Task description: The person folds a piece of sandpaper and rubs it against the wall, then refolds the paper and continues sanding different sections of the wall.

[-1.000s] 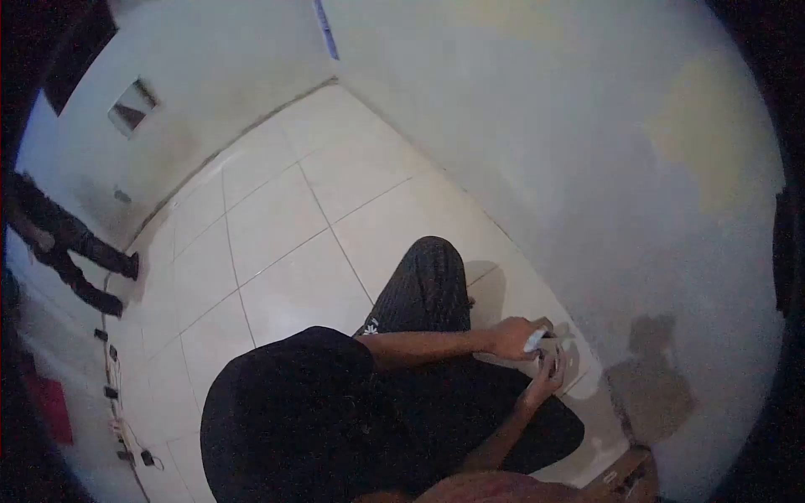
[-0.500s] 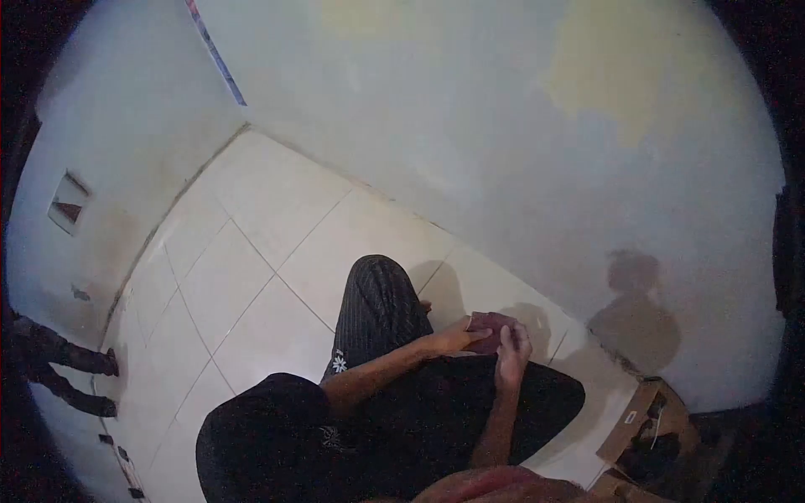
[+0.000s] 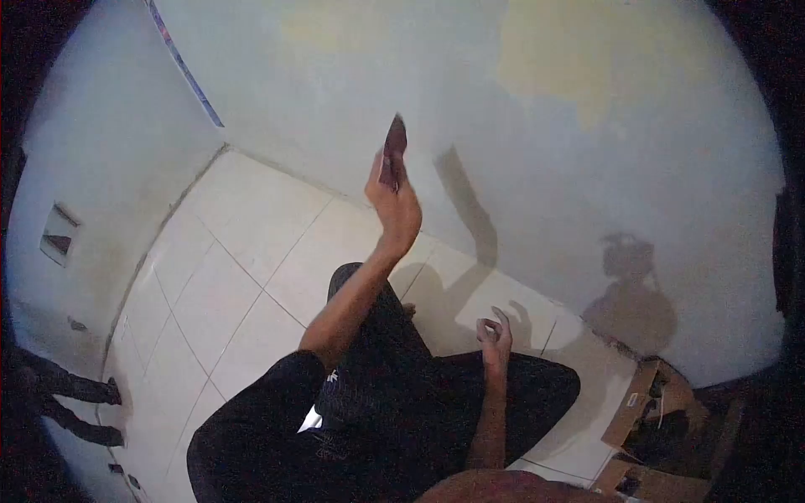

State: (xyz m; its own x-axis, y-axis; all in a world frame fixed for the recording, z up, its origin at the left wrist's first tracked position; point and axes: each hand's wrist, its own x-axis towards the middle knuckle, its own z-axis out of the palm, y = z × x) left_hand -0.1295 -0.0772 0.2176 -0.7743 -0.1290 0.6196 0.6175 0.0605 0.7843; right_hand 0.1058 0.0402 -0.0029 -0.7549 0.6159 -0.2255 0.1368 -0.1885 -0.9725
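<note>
Knee [image 3: 345,283], raised: above it in view, left hand [image 3: 395,199] grasps one dark-red object [image 3: 397,137]. To right of knee, right hand [image 3: 495,334] is released, loosely curled. Far left of knee: two legs [image 3: 75,386] of other person.

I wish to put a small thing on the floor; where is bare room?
The widest bare patch is tiled floor between the left wall and raised knee. A narrower strip lies between the right hand and right wall. Crowded: lower right, with cardboard boxes; far left, with another person's legs and small dark objects.
</note>
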